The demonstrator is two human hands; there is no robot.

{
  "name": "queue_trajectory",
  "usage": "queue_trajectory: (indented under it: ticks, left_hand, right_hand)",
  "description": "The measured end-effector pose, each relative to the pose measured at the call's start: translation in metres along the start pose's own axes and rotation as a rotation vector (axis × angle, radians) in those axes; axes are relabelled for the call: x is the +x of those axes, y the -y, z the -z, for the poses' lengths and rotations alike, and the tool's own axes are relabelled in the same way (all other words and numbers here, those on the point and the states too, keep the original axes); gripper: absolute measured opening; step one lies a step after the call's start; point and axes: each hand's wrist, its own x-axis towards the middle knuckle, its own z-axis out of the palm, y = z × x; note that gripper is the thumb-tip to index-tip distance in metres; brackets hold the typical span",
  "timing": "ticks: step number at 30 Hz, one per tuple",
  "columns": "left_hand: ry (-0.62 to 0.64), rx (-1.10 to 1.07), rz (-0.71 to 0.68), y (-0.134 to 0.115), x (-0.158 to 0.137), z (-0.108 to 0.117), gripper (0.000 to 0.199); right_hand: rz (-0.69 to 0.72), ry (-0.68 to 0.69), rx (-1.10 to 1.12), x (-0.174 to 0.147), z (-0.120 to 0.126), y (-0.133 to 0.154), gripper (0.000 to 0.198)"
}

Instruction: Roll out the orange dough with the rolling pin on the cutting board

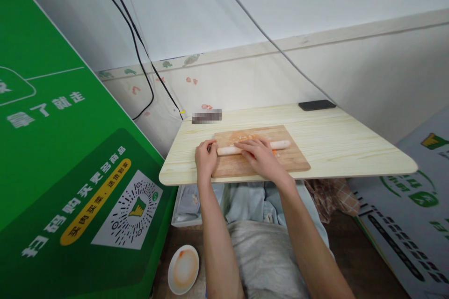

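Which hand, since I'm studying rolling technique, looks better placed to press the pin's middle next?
Probably the right hand: it lies over the middle of the pin, while the left hand is at the pin's left end.

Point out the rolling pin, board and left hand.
Rolling pin [281, 145], head view: its exposed right end.
Board [232, 166], head view: bare wood near the front edge.
Left hand [206, 159], head view: back of the hand.
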Motion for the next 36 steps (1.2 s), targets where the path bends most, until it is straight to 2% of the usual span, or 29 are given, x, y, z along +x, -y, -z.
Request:
queue_trajectory:
  ticks: [14, 22, 30, 36]
  left_hand:
    - [-0.004, 0.003, -0.012, 0.0001, -0.0003, 0.0001, 0.024]
    - [-0.002, -0.006, -0.014, 0.0013, -0.0001, -0.0002, 0.024]
    - [0.005, 0.01, 0.004, 0.0019, 0.0008, 0.0004, 0.023]
    - [0.002, -0.005, 0.001, -0.0005, -0.0003, 0.0007, 0.023]
  right_hand:
    - [-0.002, 0.029, 0.017, -0.0026, 0.0035, 0.0018, 0.046]
    - [-0.005, -0.018, -0.037, 0.0008, -0.0028, 0.0024, 0.046]
    - [0.0, 0.036, -0.008, -0.0035, 0.0032, 0.0042, 0.051]
    - [-0.008, -0.005, -0.035, -0.0006, -0.0031, 0.0027, 0.047]
